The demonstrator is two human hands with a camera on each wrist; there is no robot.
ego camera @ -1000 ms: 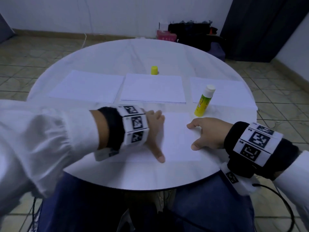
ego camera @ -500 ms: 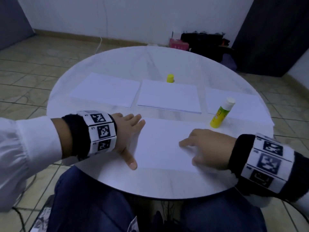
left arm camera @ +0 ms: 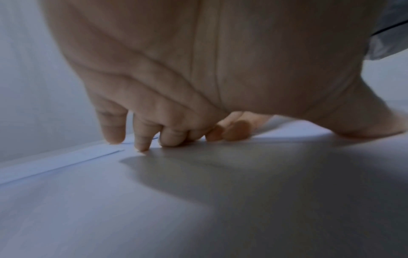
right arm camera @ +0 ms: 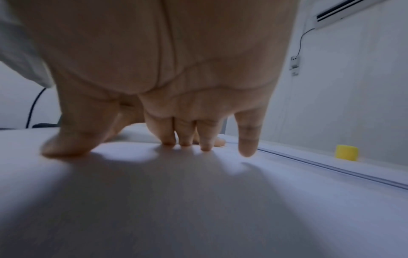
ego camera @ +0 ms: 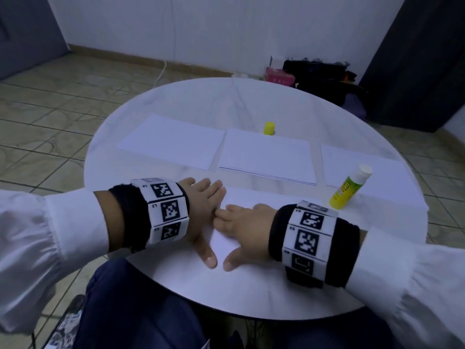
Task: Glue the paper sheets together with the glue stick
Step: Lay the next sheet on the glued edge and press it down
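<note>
We press the glued sheet flat, left hand and right hand both spread open, smoothing firmly outward from the middle.

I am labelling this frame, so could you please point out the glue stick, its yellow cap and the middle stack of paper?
glue stick (ego camera: 348, 191): head view, on its yellow labelled body.
yellow cap (ego camera: 269, 128): head view, on its side wall.
middle stack of paper (ego camera: 266, 154): head view, on the top sheet's centre.
</note>
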